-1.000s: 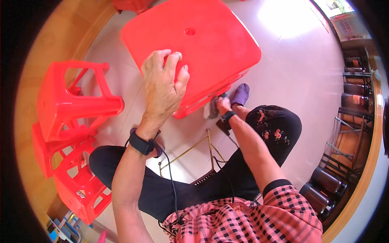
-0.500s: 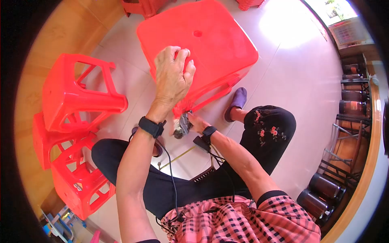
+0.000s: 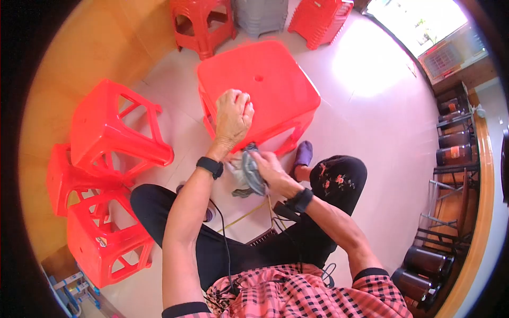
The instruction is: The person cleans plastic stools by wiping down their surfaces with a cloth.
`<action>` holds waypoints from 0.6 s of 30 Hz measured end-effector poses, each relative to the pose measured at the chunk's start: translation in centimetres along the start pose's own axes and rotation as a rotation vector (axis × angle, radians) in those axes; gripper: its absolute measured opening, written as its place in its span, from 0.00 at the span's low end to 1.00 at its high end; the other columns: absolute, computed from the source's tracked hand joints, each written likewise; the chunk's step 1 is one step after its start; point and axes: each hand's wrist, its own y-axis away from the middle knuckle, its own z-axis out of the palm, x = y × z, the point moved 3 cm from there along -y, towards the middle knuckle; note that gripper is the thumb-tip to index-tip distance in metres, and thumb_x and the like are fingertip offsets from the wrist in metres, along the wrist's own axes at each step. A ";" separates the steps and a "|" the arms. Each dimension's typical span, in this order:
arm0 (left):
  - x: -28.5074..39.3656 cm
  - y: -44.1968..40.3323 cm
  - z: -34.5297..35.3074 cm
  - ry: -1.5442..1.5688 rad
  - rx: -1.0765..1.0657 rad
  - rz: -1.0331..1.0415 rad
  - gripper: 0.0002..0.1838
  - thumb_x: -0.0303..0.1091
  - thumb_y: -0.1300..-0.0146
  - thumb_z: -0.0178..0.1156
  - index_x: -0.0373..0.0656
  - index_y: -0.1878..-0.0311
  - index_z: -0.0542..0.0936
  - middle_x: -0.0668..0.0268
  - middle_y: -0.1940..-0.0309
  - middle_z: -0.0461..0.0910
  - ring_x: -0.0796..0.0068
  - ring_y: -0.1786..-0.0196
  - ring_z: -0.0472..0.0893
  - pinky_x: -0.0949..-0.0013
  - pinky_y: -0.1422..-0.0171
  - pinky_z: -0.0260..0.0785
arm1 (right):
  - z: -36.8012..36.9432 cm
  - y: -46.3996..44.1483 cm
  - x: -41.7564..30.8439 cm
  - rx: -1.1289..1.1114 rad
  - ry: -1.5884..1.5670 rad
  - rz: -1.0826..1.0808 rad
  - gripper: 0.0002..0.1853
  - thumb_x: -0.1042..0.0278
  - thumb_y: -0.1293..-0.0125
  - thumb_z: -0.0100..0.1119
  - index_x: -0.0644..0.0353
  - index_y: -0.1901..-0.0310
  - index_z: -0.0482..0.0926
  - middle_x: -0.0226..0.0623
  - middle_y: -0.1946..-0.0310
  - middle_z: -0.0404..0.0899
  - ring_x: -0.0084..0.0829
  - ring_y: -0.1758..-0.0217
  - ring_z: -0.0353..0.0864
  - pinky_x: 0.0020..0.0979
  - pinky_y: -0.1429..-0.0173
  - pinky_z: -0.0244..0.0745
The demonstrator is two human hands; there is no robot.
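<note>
A red plastic stool (image 3: 278, 87) with a small hole in its seat stands upright in front of me. My left hand (image 3: 233, 117) rests on the near left part of the seat, its fingers curled at the surface. My right hand (image 3: 271, 172) grips a grey and whitish cloth (image 3: 248, 172) that hangs just below the stool's near edge. The cloth's upper end is close to the stool's near leg; whether it touches there I cannot tell.
Several red stools (image 3: 106, 132) stand and lean at the left. At the back are another red stool (image 3: 199, 24), a grey stack (image 3: 261, 16) and a red stack (image 3: 321, 21). Dark jars (image 3: 429, 261) line the right side. A purple shoe (image 3: 303, 153) is beside the stool.
The view has tilted up, showing more stools at the back. My right hand has moved with the cloth from the stool's side to in front of its near edge. My left hand stays on the seat.
</note>
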 end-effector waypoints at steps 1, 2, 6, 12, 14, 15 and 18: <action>0.1 0.1 -0.2 -0.005 0.000 0.005 0.09 0.33 0.38 0.56 0.39 0.58 0.75 0.59 0.57 0.73 0.59 0.50 0.73 0.59 0.43 0.65 | -0.5 1.5 -2.4 0.041 -0.143 -0.070 0.17 0.59 0.29 0.51 0.66 0.59 0.82 0.27 0.71 0.79 0.18 0.69 0.74 0.27 0.65 0.70; 0.2 0.0 -0.2 -0.017 0.023 0.016 0.09 0.33 0.38 0.56 0.39 0.58 0.75 0.59 0.57 0.73 0.59 0.50 0.73 0.59 0.43 0.65 | -1.3 2.1 -4.2 0.030 -0.138 -0.095 0.17 0.59 0.29 0.51 0.66 0.59 0.82 0.27 0.71 0.79 0.18 0.69 0.74 0.27 0.65 0.70; 0.4 0.1 -3.1 0.700 0.119 -0.412 0.11 0.35 0.30 0.51 0.38 0.54 0.76 0.67 0.60 0.77 0.77 0.53 0.75 0.71 0.46 0.67 | -4.6 0.1 -9.1 0.187 -0.034 -0.408 0.16 0.59 0.31 0.51 0.65 0.59 0.81 0.22 0.71 0.76 0.16 0.68 0.70 0.26 0.66 0.68; 11.2 -1.9 -13.7 1.203 0.106 -0.301 0.14 0.36 0.29 0.49 0.36 0.54 0.77 0.65 0.62 0.78 0.76 0.56 0.77 0.70 0.46 0.69 | -4.4 -4.2 -19.6 0.359 0.636 -0.856 0.17 0.55 0.36 0.53 0.64 0.61 0.75 0.50 0.70 0.80 0.44 0.68 0.81 0.43 0.61 0.72; 16.6 -1.3 -15.9 1.755 -0.294 -0.317 0.12 0.29 0.33 0.52 0.35 0.49 0.76 0.64 0.57 0.79 0.76 0.53 0.78 0.71 0.46 0.70 | -3.9 -8.0 -16.2 0.375 0.921 -1.065 0.18 0.53 0.39 0.56 0.61 0.57 0.73 0.55 0.64 0.79 0.54 0.62 0.80 0.49 0.58 0.72; 19.9 -1.5 -16.1 1.647 -0.320 -0.022 0.11 0.26 0.35 0.55 0.37 0.50 0.77 0.64 0.57 0.80 0.75 0.53 0.78 0.70 0.46 0.70 | -3.1 -9.5 -14.9 0.290 0.989 -0.841 0.19 0.53 0.40 0.57 0.59 0.54 0.73 0.52 0.62 0.79 0.52 0.60 0.80 0.49 0.57 0.73; 26.1 -1.5 -20.0 2.089 -0.596 0.273 0.31 0.59 0.30 0.46 0.40 0.47 0.81 0.49 0.49 0.80 0.44 0.49 0.80 0.56 0.44 0.74 | -1.3 -8.8 -12.4 0.553 1.066 -0.936 0.20 0.57 0.44 0.62 0.46 0.48 0.75 0.39 0.56 0.75 0.42 0.54 0.78 0.45 0.56 0.74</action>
